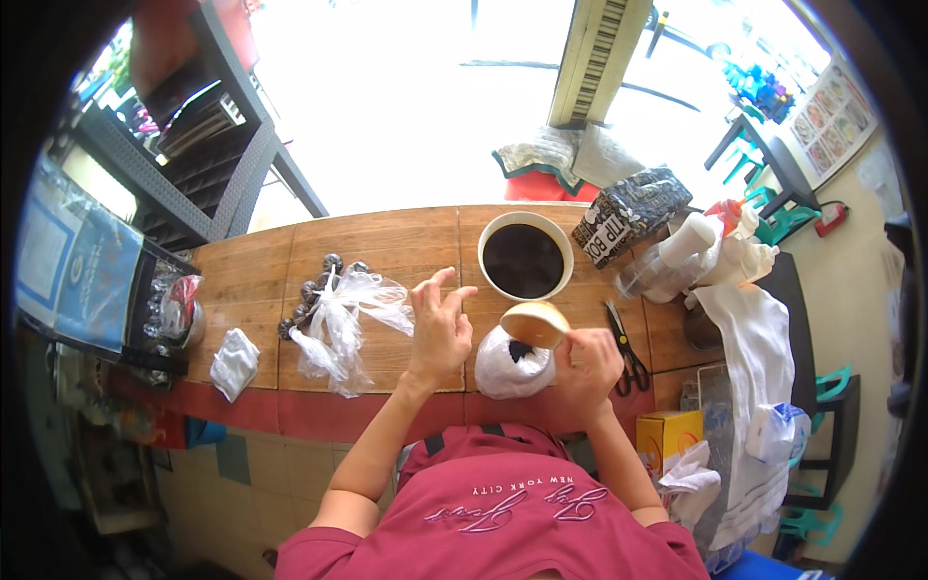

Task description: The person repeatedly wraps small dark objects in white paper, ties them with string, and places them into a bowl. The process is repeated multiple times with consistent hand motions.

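Note:
My right hand [591, 366] holds a small tan cup [535, 324], tilted over a container lined with a white plastic bag [515, 373]; dark liquid shows in its opening. My left hand [438, 330] is raised over the table with its fingers apart and nothing in it. Just beyond the cup stands a white bowl [569, 257] of dark liquid [523, 261]. Left of my left hand lie knotted clear plastic bags [344, 319] with small dark-filled bulbs [308, 292]. Black-handled scissors [622, 348] lie by my right hand.
A folded white cloth [235, 364] lies on the wooden table [250, 275]. At the left end stands a dark rack [138, 297]. To the right are a tip box [629, 210], squeeze bottles [736, 250], a long white towel [757, 341] and a yellow box [668, 440].

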`<state>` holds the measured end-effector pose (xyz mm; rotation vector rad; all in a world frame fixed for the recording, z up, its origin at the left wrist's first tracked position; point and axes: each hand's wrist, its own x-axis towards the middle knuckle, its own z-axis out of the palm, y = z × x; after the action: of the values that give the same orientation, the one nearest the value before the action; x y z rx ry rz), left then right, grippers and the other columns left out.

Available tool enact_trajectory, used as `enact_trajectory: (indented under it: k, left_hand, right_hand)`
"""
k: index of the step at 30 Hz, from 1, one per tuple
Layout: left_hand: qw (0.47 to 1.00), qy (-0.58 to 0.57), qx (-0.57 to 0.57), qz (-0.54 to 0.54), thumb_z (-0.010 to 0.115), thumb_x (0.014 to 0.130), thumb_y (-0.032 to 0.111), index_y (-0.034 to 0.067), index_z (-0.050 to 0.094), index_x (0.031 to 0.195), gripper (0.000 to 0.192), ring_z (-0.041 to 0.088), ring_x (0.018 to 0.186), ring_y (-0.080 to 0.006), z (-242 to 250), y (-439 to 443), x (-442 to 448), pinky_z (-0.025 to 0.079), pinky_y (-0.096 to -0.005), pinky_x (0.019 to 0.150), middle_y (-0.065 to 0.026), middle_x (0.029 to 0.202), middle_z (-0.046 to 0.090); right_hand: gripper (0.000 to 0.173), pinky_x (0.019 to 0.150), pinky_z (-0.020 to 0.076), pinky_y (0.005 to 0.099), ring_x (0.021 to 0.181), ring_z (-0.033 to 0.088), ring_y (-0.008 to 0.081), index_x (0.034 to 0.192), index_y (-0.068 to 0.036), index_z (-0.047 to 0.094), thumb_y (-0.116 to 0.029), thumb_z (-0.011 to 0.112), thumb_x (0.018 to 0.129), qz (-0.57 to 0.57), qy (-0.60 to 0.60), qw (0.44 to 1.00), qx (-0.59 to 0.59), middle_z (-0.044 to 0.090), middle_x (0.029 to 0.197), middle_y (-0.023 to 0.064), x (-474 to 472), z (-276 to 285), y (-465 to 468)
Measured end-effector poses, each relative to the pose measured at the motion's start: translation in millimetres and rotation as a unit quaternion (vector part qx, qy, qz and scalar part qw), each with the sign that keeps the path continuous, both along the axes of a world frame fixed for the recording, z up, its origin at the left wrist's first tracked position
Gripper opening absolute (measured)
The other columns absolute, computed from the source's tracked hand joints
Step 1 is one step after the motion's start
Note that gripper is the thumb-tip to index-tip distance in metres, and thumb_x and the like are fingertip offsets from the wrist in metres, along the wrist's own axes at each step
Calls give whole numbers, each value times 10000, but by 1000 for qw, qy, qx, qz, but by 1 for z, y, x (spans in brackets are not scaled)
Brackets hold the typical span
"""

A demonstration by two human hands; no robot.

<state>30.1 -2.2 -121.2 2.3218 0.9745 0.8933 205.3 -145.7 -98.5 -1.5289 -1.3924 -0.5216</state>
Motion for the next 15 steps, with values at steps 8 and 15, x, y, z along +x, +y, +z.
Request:
enact_trajectory:
  k: [8,15]
  left_hand:
    - [987,61,-138,-53,679,856,160,65,743,978,167,585,1004,-312,-40,-17,-9,464,-411,930,-146,1039,667]
    - [972,20,-232,-1,707,871,192,31,735,939,176,712,752,-250,-48,-29,-4,550,-360,687,-151,846,730]
  right_hand:
    - [91,588,481,256,622,596,98,836,34,689,-47,714,804,-102,497,858,-84,683,727,59,64,-40,61]
    - [105,498,436,235,556,564,92,806,35,660,-42,730,821,-104,585,799,-91,648,684,56,85,-104,108]
